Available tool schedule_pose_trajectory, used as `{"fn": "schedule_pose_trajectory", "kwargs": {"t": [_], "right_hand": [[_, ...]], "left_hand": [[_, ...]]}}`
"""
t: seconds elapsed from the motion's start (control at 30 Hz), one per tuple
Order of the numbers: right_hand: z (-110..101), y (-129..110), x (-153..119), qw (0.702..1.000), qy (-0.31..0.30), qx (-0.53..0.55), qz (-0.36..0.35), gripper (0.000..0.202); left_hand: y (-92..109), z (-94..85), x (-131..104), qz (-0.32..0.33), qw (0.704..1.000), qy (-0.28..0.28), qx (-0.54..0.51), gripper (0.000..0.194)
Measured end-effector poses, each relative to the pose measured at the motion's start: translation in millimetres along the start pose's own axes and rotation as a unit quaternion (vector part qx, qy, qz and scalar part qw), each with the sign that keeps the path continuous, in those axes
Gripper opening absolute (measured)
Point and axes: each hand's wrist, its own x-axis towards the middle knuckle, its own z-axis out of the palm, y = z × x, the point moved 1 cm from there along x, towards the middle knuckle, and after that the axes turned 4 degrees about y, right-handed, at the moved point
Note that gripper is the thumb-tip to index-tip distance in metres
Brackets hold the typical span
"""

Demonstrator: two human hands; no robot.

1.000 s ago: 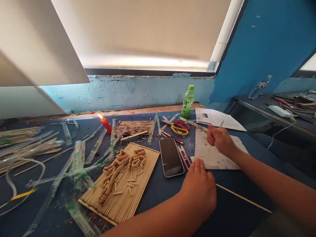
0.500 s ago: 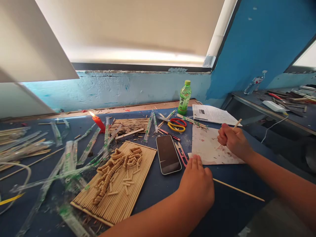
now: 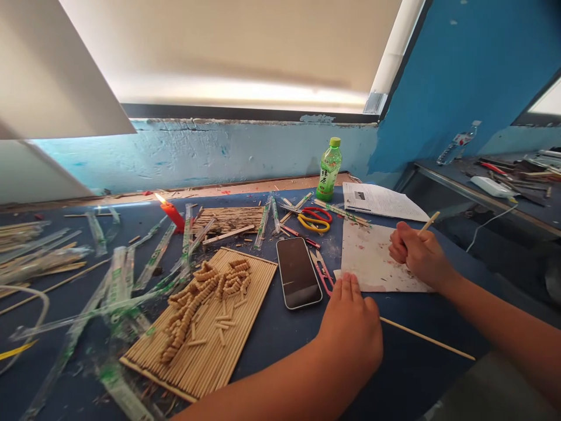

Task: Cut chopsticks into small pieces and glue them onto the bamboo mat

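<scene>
My right hand [image 3: 414, 252] is closed around a short wooden stick [image 3: 429, 223], held over a stained white board [image 3: 372, 251]. My left hand [image 3: 353, 318] rests at the board's lower left corner, its fingers pressed together and pointing away from me; whatever may be under them is hidden. A long thin stick [image 3: 427, 337] lies on the table to the right of that hand. Just left of the fingertips are pink-handled snips [image 3: 323, 272] and a black-screened phone [image 3: 299, 273]. A mat of joined sticks [image 3: 245, 327] bears curled ridged pieces [image 3: 193, 310] and short cut sticks.
A lit red candle [image 3: 173, 216] stands tilted at the back left, near plastic wrappers [image 3: 120, 286]. Scissors [image 3: 314, 220], a green bottle [image 3: 328, 171] and printed papers [image 3: 381, 200] lie or stand farther back. Another table [image 3: 526, 202] with tools is at the right.
The view has shifted slightly. My right hand is still over the board with the stick, which has tilted a little; my left hand keeps its place at the corner.
</scene>
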Motion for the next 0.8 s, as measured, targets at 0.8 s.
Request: {"fn": "schedule_pose_trajectory", "kwargs": {"t": [0.8], "right_hand": [[24, 0, -6, 0.994, -0.001, 0.108, 0.033, 0.054]], "left_hand": [[0, -3.6, -3, 0.010, 1.000, 0.020, 0.007, 0.046]]}}
